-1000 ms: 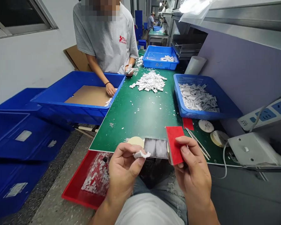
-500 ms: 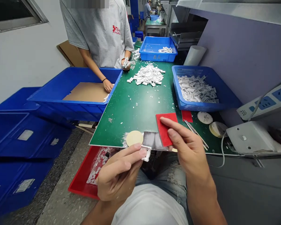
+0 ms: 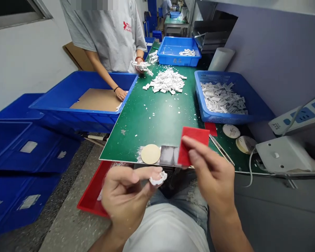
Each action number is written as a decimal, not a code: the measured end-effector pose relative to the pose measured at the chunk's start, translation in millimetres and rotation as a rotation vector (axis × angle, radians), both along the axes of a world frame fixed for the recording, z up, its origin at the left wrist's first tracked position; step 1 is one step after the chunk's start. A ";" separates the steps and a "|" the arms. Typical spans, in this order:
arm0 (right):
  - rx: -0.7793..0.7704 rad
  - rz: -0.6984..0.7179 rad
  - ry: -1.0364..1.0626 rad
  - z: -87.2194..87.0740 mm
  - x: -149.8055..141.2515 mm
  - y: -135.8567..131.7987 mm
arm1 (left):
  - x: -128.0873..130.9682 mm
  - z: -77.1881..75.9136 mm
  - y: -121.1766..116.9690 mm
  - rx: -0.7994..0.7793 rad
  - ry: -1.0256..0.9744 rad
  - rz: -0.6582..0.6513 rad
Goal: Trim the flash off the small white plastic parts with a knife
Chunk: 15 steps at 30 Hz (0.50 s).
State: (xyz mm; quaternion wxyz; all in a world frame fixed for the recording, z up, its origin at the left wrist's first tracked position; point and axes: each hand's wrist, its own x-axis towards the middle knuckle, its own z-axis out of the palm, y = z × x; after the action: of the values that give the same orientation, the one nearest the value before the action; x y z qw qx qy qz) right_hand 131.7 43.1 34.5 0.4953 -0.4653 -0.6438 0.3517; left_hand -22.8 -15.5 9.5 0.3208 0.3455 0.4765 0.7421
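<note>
Between its thumb and forefinger, my left hand [image 3: 130,197] pinches a small white plastic part [image 3: 158,179], held just in front of the table edge. The part looks like a little frame, tilted and partly hidden by the fingertips. My right hand [image 3: 212,171] grips a red square sheet [image 3: 195,138] between thumb and fingers, slightly blurred, over the table's front edge. The two hands are apart. Just beyond them, a round cream disc [image 3: 150,154] and a dark grey square sheet [image 3: 167,155] with white dust lie along the edge of the green table [image 3: 139,122].
White parts lie in a pile [image 3: 168,81] on the table and in a blue basket [image 3: 233,117] at right. Tweezers [image 3: 222,149] and round discs [image 3: 231,131] lie near a power strip [image 3: 301,113]. A co-worker's hand [image 3: 120,93] reaches into a blue bin [image 3: 76,111]. Below is a red tray [image 3: 90,196].
My left hand has turned and shifted lower, tilting the white part. My right hand has moved the red sheet slightly right. The co-worker's other hand has shifted with white parts.
</note>
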 end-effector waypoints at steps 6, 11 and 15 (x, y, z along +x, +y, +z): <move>0.255 0.260 -0.033 0.0 -9.5 -19.7 | 2.1 11.3 7.1 -0.030 0.010 -0.118; 0.244 0.240 -0.033 0.1 -10.9 -19.5 | 1.6 10.9 6.0 -0.035 -0.002 -0.130; 0.267 0.227 -0.025 0.3 -11.7 -18.7 | -0.3 8.6 6.3 0.024 0.015 -0.175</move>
State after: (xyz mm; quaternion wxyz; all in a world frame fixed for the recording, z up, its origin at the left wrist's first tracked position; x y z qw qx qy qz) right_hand 120.0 24.4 34.8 0.5018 -0.3238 -0.7393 0.3111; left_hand -23.1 -9.2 18.0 0.3768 0.3953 0.4379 0.7141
